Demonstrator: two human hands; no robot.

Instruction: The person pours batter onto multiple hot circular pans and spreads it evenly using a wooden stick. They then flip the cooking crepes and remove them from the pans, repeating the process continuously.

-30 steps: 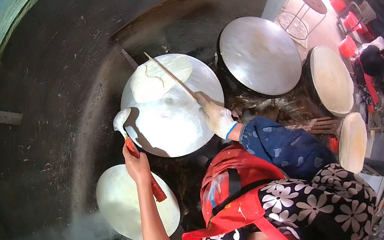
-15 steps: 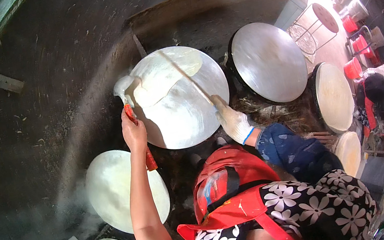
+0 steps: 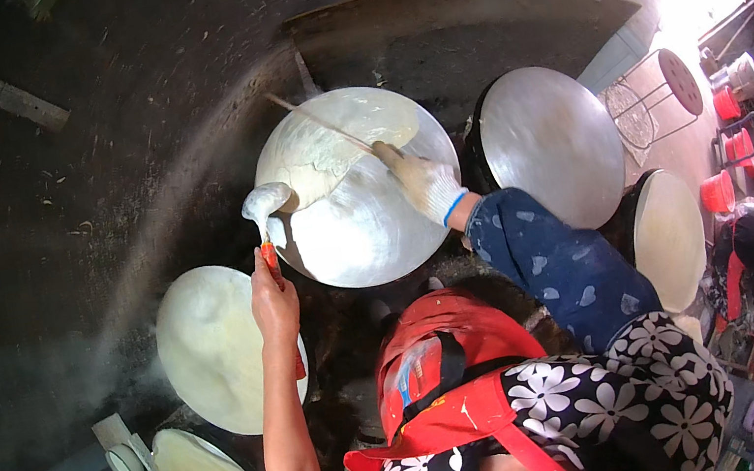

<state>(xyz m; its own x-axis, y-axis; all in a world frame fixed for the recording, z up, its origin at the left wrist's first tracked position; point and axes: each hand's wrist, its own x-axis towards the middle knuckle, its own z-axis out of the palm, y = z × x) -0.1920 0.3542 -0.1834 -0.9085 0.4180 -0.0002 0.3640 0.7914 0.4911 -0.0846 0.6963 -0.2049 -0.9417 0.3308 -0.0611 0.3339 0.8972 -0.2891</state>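
My left hand (image 3: 275, 302) grips the red handle of a metal ladle (image 3: 267, 198), whose batter-coated bowl is at the left edge of the central round griddle (image 3: 366, 247). My right hand (image 3: 417, 179), in a white knitted glove, holds a thin wooden stick (image 3: 318, 120) that crosses the upper part of that griddle. A patch of pale batter (image 3: 307, 174) lies spread on the griddle's upper half, under the stick.
More round griddles (image 3: 550, 147) stand around: one bare at right, others with pale sheets (image 3: 216, 347) at lower left and far right (image 3: 667, 242). A metal shield (image 3: 461, 22) rises behind. Stools (image 3: 677, 82), red buckets (image 3: 717, 192) and another person (image 3: 753, 244) are at right.
My right hand and stick have moved up over the batter, the stick tilting flatter. The ladle has risen slightly along the griddle's left side, and the batter patch has spread. The view has shifted.
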